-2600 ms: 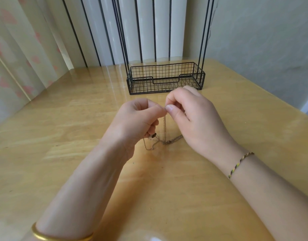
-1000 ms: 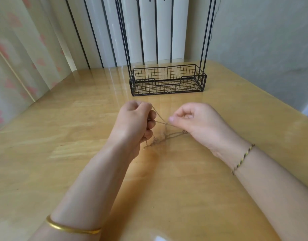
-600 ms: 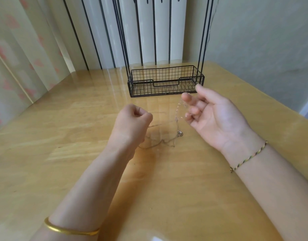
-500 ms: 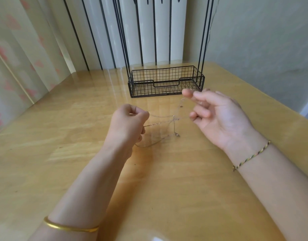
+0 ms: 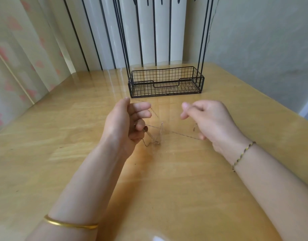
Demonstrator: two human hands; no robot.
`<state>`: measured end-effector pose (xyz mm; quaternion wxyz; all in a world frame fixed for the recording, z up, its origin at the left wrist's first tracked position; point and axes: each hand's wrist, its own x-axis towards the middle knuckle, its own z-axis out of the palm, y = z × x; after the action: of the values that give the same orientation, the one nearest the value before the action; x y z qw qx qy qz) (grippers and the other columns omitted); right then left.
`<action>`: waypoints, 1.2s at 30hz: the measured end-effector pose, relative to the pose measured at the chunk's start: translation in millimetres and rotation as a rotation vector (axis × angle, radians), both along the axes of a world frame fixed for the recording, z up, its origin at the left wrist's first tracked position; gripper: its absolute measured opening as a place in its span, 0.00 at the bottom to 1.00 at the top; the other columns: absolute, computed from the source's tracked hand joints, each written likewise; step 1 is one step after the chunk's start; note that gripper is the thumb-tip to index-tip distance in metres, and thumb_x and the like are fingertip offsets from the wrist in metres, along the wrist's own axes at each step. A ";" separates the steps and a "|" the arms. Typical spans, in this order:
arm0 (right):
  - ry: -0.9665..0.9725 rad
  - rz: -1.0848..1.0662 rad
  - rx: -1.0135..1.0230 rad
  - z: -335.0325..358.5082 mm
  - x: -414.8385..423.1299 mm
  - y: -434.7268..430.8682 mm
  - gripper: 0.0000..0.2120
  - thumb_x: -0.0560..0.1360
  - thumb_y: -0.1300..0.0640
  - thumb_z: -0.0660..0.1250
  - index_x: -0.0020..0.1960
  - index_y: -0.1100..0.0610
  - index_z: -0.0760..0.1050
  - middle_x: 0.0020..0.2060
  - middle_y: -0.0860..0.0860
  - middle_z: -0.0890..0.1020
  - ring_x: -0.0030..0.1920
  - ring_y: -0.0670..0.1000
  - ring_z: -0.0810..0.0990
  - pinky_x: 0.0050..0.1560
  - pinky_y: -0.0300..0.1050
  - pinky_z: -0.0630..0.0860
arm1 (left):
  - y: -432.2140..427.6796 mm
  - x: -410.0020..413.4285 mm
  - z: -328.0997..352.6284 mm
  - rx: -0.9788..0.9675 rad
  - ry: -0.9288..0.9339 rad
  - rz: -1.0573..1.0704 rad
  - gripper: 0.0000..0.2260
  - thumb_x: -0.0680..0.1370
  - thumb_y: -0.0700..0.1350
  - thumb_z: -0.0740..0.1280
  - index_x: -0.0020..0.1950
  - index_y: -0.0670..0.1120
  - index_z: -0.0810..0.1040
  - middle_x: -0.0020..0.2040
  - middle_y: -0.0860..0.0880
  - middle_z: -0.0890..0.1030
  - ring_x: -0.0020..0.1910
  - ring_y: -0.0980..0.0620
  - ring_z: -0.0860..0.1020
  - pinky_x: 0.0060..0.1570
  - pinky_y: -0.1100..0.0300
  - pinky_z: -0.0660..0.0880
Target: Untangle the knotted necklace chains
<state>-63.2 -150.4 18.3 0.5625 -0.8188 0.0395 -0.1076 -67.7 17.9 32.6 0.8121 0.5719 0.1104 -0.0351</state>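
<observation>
Thin golden necklace chains point(image 5: 160, 131) stretch between my two hands just above the wooden table point(image 5: 167, 188). My left hand point(image 5: 125, 122) has its fingers curled round chain strands, and a small dark bead sits by its lower fingers. My right hand point(image 5: 207, 119) pinches another strand, with a short chain end dangling beside its palm. The strands cross in a tangle near the table surface, between the hands. The chains are fine and partly blurred.
A black wire basket point(image 5: 167, 82) with tall upright rods stands on the table behind the hands. Striped white blinds and a flowered curtain point(image 5: 19, 49) are at the back and left. A grey wall runs along the right.
My hands were close together over the knot. They have moved apart, and the right hand has gone from spread fingers to a pinch, so the chains are drawn out wider.
</observation>
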 end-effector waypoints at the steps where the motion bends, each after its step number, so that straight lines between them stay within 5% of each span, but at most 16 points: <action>1: 0.057 0.020 0.205 3.5 -0.6 1.0 0.18 0.78 0.47 0.63 0.34 0.56 0.77 0.24 0.47 0.67 0.18 0.43 0.60 0.22 0.37 0.61 | 0.2 0.2 -0.8 0.010 -0.007 0.003 0.21 0.82 0.50 0.52 0.43 0.43 0.81 0.32 0.50 0.81 0.19 0.58 0.61 0.16 0.69 0.54; 5: 0.142 0.179 0.902 15.3 0.3 -1.2 0.28 0.81 0.41 0.49 0.41 0.59 0.79 0.27 0.50 0.72 0.20 0.45 0.59 0.21 0.35 0.60 | 1.9 0.1 -2.9 0.080 -0.023 0.004 0.18 0.83 0.50 0.51 0.56 0.44 0.78 0.44 0.47 0.86 0.20 0.57 0.55 0.17 0.69 0.54; 9: 0.116 0.261 1.037 16.3 0.2 -3.0 0.31 0.81 0.39 0.44 0.50 0.57 0.81 0.36 0.53 0.82 0.28 0.48 0.70 0.27 0.37 0.67 | -1.9 0.4 -5.2 0.243 -0.037 0.035 0.14 0.83 0.51 0.53 0.58 0.49 0.76 0.46 0.48 0.86 0.19 0.57 0.57 0.17 0.69 0.56; 13: 0.119 0.165 1.072 15.7 0.5 -5.9 0.27 0.81 0.43 0.48 0.45 0.58 0.79 0.33 0.52 0.81 0.28 0.47 0.75 0.28 0.36 0.71 | -0.1 4.4 -7.7 0.356 -0.103 0.113 0.15 0.82 0.40 0.53 0.63 0.51 0.73 0.50 0.46 0.83 0.18 0.58 0.60 0.18 0.68 0.58; 16: 0.147 0.084 0.982 12.5 2.6 -7.3 0.21 0.82 0.49 0.52 0.43 0.60 0.76 0.26 0.51 0.76 0.20 0.45 0.67 0.18 0.32 0.59 | 3.8 4.0 -6.4 0.374 -0.154 0.175 0.21 0.80 0.36 0.52 0.68 0.53 0.70 0.49 0.46 0.82 0.19 0.57 0.62 0.19 0.67 0.60; 19: 0.165 0.074 0.670 9.7 2.6 -9.4 0.14 0.81 0.58 0.55 0.45 0.62 0.75 0.27 0.52 0.74 0.18 0.44 0.61 0.17 0.32 0.53 | 7.4 3.2 -4.0 0.400 -0.191 0.215 0.24 0.80 0.35 0.51 0.72 0.56 0.65 0.50 0.47 0.82 0.19 0.57 0.68 0.20 0.67 0.65; 24: 0.179 0.199 0.074 9.0 -6.2 -4.7 0.11 0.73 0.62 0.59 0.38 0.62 0.78 0.22 0.53 0.72 0.19 0.48 0.58 0.21 0.36 0.55 | 8.6 1.4 -2.0 0.473 -0.272 0.242 0.28 0.79 0.34 0.52 0.75 0.58 0.60 0.50 0.50 0.81 0.20 0.58 0.73 0.20 0.67 0.66; 26: 0.234 0.246 0.051 10.4 -7.6 -2.0 0.12 0.73 0.59 0.58 0.32 0.60 0.74 0.20 0.52 0.69 0.19 0.48 0.57 0.23 0.39 0.57 | 10.0 2.1 -1.9 0.498 -0.295 0.263 0.28 0.79 0.34 0.51 0.75 0.57 0.59 0.50 0.50 0.81 0.20 0.58 0.73 0.20 0.67 0.66; 32: 0.081 0.248 0.868 16.5 1.2 -5.1 0.12 0.76 0.57 0.55 0.34 0.55 0.68 0.30 0.50 0.73 0.24 0.47 0.65 0.26 0.38 0.65 | 11.6 5.5 -5.8 0.541 -0.258 0.251 0.29 0.79 0.33 0.51 0.75 0.58 0.59 0.49 0.51 0.81 0.20 0.59 0.72 0.21 0.68 0.68; 36: 0.002 0.160 1.125 17.1 2.1 -12.8 0.13 0.76 0.56 0.55 0.33 0.54 0.66 0.34 0.50 0.80 0.32 0.49 0.73 0.36 0.40 0.71 | 11.7 6.8 -8.8 0.507 -0.212 0.229 0.31 0.77 0.31 0.50 0.75 0.58 0.59 0.49 0.50 0.81 0.24 0.60 0.75 0.22 0.67 0.68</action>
<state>-61.1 -163.2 35.4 0.9185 -0.3934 0.0292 -0.0265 -60.9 29.6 23.8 0.6491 0.7408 0.0940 0.1454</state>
